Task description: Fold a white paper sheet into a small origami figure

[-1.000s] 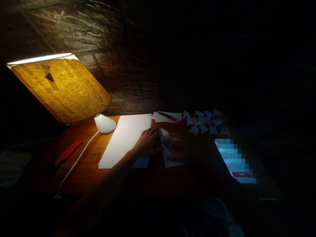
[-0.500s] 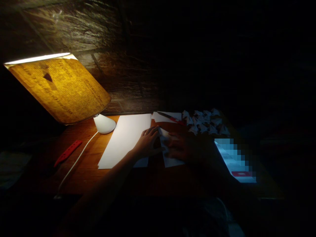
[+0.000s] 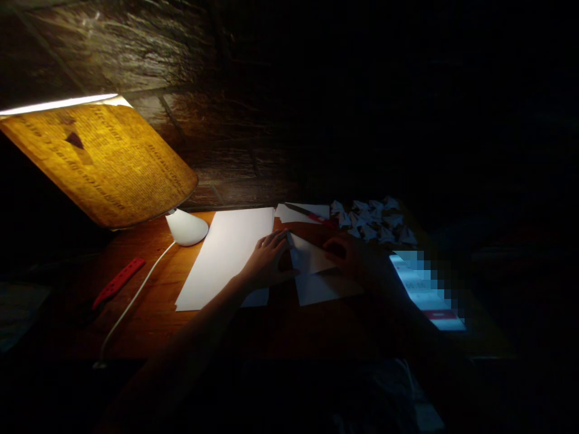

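Observation:
A small white sheet of paper point(image 3: 316, 274) with a folded flap lies on the wooden desk point(image 3: 149, 319). My left hand point(image 3: 266, 262) rests with fingers stretched out, pressing the sheet's left edge. My right hand point(image 3: 350, 256) sits in shadow at the flap's right corner, fingers bent on the paper. A larger white sheet point(image 3: 228, 253) lies flat just left of my left hand.
A lamp with a printed yellow shade point(image 3: 99, 160) and white base point(image 3: 186, 228) stands at the left, its cord point(image 3: 131, 301) running forward. A red ruler point(image 3: 118, 282) lies left. Several folded paper pieces point(image 3: 371, 220) sit behind; a red-handled tool point(image 3: 310, 214) lies on paper; a lit screen point(image 3: 427, 292) is right.
My right hand has moved right and back off the small sheet, uncovering more of it and its folded flap. My left hand stays in place. The view has shifted slightly.

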Demonstrator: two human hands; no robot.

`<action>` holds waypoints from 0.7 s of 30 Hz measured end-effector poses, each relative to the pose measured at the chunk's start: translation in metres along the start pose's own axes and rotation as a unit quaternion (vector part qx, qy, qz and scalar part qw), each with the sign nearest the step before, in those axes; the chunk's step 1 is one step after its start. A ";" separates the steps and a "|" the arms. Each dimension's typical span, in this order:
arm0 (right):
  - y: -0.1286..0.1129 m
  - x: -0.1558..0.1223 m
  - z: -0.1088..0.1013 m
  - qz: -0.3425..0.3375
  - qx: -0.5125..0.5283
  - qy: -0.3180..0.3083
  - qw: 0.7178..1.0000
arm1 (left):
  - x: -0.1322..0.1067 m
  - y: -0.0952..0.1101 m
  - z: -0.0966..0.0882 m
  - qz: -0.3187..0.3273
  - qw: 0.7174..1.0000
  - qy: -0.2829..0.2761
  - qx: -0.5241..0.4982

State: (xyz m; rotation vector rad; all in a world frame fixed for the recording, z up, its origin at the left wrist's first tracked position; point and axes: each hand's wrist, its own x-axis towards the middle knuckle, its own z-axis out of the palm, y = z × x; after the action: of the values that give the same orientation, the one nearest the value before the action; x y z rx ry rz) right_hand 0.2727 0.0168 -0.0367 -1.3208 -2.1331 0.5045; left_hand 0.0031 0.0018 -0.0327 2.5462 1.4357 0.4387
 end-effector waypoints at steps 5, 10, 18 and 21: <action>0.000 -0.003 -0.009 0.038 -0.014 -0.021 0.999 | -0.001 0.000 0.000 0.002 1.000 -0.001 0.009; 0.000 -0.003 -0.018 0.034 0.003 -0.052 0.998 | -0.001 -0.001 0.001 0.005 1.000 0.001 0.002; 0.009 -0.003 -0.017 -0.012 -0.027 -0.101 0.994 | -0.001 -0.002 0.002 0.005 1.000 0.002 0.018; -0.001 -0.004 -0.017 -0.061 -0.056 -0.119 0.989 | -0.001 -0.001 0.001 0.003 1.000 -0.003 0.019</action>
State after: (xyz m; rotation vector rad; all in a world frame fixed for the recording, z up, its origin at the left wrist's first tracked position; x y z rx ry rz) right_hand 0.2846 0.0132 -0.0238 -1.2319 -2.4534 0.5195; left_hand 0.0021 0.0016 -0.0339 2.5787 1.4493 0.4093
